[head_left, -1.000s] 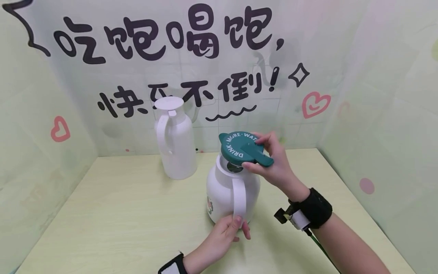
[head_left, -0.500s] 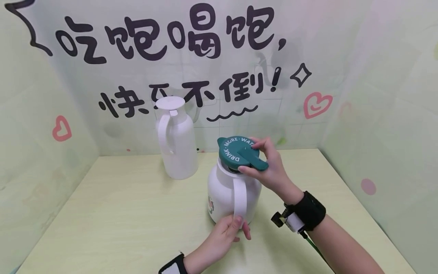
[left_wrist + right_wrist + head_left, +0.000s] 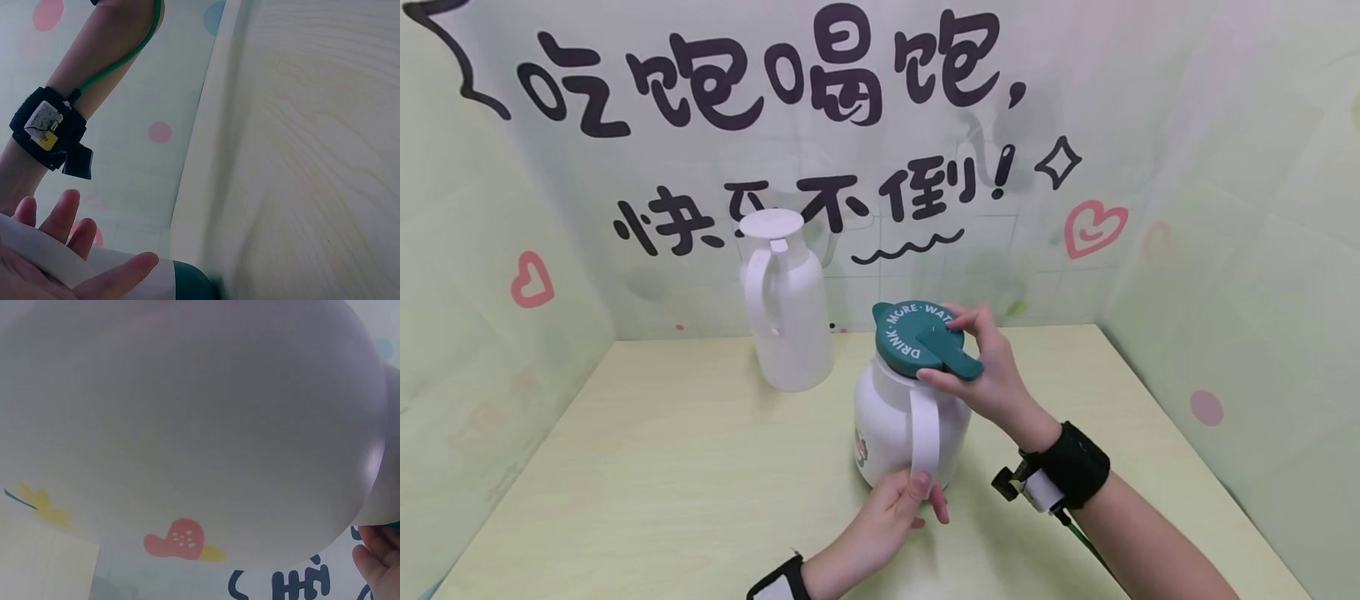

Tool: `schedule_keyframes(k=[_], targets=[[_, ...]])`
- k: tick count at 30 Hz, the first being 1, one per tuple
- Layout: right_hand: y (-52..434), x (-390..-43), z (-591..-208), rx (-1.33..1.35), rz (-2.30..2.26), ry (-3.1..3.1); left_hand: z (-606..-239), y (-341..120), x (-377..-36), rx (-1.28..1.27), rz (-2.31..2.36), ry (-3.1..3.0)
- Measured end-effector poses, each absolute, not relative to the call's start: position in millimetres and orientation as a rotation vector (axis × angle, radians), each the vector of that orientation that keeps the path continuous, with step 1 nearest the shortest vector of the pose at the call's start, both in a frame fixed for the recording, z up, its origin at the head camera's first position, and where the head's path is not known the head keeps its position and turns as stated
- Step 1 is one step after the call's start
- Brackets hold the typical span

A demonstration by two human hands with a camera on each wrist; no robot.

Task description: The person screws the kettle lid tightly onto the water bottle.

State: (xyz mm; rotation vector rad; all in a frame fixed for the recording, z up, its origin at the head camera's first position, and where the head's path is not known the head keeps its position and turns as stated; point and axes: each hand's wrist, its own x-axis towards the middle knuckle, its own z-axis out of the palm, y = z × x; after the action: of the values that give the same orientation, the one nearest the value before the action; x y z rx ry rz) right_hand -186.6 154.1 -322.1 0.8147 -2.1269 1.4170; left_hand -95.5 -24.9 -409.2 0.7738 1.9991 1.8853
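I see right hand (image 3: 992,375) grasping green lid (image 3: 919,337), fingers curled round rim, lid seated on white jug (image 3: 895,425). Left hand (image 3: 891,512) pinching bottom of jug handle (image 3: 925,437). Jug upright on table (image 3: 662,467), centre, near front edge. Contents hidden; cannot tell. Second white flask (image 3: 786,308) stands closed behind jug, near back wall, well apart from both hands.

A second white jug (image 3: 786,304) stands upright near the back wall (image 3: 865,150), its lid on and its handle turned to the left. The wall carries large black lettering (image 3: 760,79), pink hearts (image 3: 1093,227), a black wavy line (image 3: 908,247) and a diamond outline (image 3: 1057,162). Pale green side panels (image 3: 1262,250) bear pink dots (image 3: 1205,407). The table (image 3: 647,467) is light wood.
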Motion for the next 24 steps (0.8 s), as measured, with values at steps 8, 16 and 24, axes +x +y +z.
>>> schedule_keyframes(k=[8,16,24], targets=[[152.2,-183.6,-321.2,0.779,1.349,-2.154,-409.4,-24.2,-95.4,0.782,1.884,2.01],[150.7,-179.7,-317.9,0.743,1.294,-2.199,-409.6,-24.1,-94.8,0.78,1.89,2.009],[152.5,-177.8,-317.7,0.763,1.227,-2.214,-410.3,-25.0,-93.5,0.778,1.89,2.01]])
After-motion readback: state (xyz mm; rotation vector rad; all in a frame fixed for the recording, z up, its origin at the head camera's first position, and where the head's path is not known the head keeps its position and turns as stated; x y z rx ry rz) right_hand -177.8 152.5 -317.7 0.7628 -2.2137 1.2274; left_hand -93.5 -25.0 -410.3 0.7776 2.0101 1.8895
